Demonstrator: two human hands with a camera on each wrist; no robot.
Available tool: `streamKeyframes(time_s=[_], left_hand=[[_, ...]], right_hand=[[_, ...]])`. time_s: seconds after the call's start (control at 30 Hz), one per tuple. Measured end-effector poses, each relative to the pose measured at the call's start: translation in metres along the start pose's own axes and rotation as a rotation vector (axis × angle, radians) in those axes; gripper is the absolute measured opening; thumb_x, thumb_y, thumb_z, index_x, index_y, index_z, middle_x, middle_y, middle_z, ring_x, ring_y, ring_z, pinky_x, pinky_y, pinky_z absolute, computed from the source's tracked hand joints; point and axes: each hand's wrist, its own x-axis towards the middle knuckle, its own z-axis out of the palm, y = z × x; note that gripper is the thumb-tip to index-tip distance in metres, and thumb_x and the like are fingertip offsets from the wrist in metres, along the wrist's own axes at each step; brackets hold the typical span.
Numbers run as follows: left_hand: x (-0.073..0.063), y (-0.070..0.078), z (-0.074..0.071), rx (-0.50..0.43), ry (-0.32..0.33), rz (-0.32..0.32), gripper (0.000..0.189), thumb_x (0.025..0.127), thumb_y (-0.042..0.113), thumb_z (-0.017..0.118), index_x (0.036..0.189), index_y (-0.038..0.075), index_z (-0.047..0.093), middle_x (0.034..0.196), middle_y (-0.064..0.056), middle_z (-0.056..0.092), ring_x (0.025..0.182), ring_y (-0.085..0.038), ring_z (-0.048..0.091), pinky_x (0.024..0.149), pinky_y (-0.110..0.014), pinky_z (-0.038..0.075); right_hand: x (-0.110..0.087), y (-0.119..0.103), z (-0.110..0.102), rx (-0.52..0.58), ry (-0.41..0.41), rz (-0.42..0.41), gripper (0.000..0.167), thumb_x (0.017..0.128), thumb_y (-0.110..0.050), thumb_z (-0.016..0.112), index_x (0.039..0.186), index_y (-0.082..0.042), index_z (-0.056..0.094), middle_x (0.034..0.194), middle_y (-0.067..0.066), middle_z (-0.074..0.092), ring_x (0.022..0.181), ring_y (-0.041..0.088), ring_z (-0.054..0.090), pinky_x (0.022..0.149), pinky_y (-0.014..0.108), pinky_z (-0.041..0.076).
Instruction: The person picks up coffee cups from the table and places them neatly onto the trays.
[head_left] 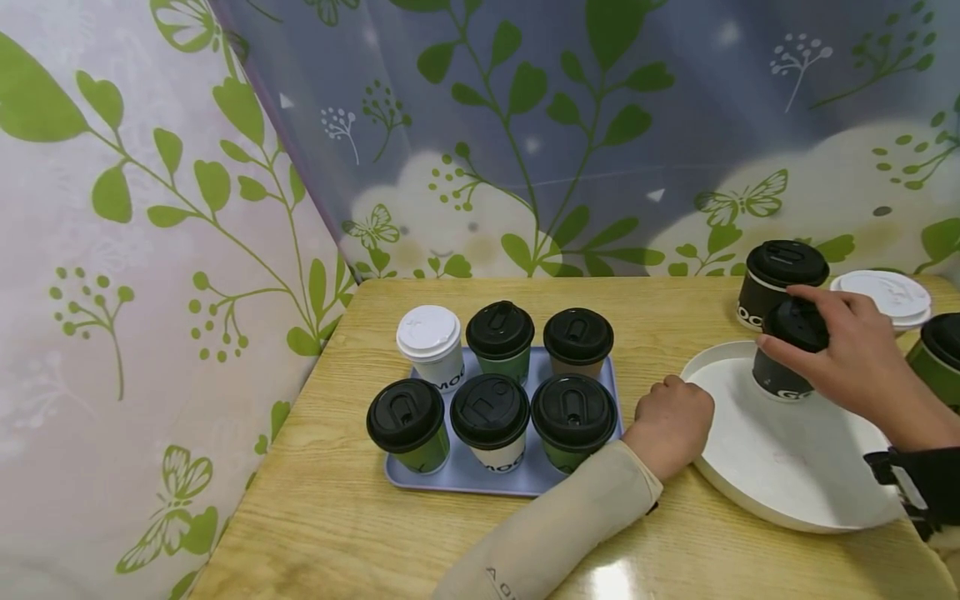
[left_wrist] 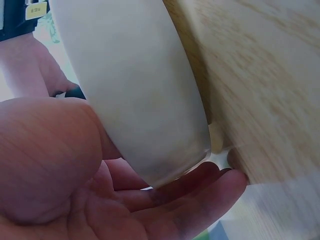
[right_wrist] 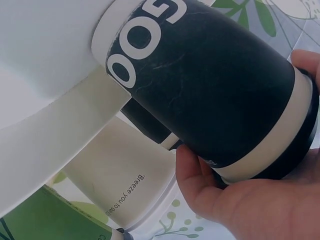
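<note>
My right hand [head_left: 862,354] grips a black paper cup [head_left: 776,375] around its dark lid. The cup stands upright at the back of a round white tray [head_left: 795,467]; whether its base touches the tray I cannot tell. White letters show on its side [right_wrist: 215,90] in the right wrist view. My left hand [head_left: 672,423] holds the tray's left rim. Its thumb lies on one side of the rim and its fingers [left_wrist: 200,205] curl around the other in the left wrist view.
Left of the round tray, a lilac rectangular tray [head_left: 465,483] bears several lidded cups in two rows. Another black cup [head_left: 783,275], a white-lidded cup [head_left: 885,296] and a green cup [head_left: 937,354] stand behind and right of the round tray. A patterned cloth [head_left: 480,125] hangs behind the table.
</note>
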Motion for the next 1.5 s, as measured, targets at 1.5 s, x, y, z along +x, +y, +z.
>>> streamKeyframes(time_s=[1.5], left_hand=[[0.0, 0.003, -0.017, -0.165, -0.263, 0.008, 0.023, 0.101, 0.031, 0.061, 0.082, 0.03, 0.073, 0.085, 0.006, 0.067, 0.071, -0.009, 0.058, 0.05, -0.035, 0.048]], right_hand=[[0.078, 0.001, -0.071, -0.288, -0.125, 0.074, 0.093, 0.105, -0.063, 0.036, 0.153, 0.016, 0.025, 0.134, 0.051, 0.034, 0.119, 0.07, 0.034, 0.1, 0.078, 0.028]])
